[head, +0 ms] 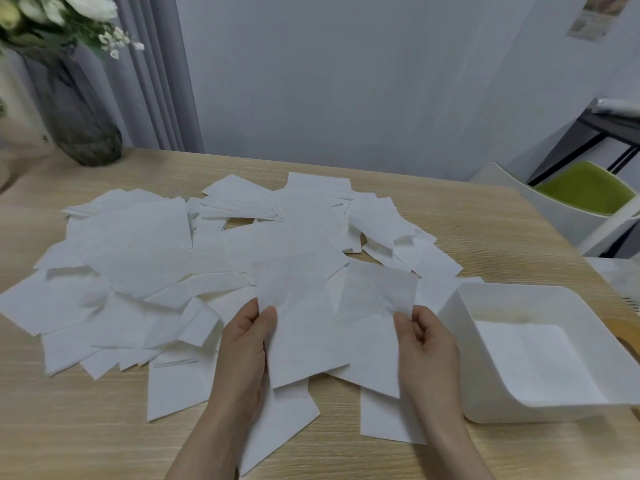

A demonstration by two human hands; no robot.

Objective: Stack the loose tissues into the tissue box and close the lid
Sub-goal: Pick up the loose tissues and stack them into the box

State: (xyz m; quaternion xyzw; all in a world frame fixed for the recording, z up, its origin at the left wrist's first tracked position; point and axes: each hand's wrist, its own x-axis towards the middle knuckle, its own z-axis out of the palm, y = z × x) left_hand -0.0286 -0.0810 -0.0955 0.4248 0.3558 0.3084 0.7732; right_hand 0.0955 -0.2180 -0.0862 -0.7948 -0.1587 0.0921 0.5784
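So the left hand (pixel 242 344) is pinching one tissue (pixel 298 320) by its left edge, thumb on top, and the right hand (pixel 424 344) is doing the same to a second tissue (pixel 372 327) at its right edge. Both sheets sit low centre of the frame, lifted just off the pile. My guess is edge grips keep the sheets flat so they can be squared up together before going in. Each one has its long axis running near-to-far, the left one tilted a bit toward the upper left.

The loose tissues (pixel 138 265) are scattered all over the wooden table (pixel 485 230), mid frame. The tissue box (pixel 540 355) sits lower right, open, with a tissue or a few lying flat at the bottom. Can't clearly spot the lid. Loads left to stack, I'd say.
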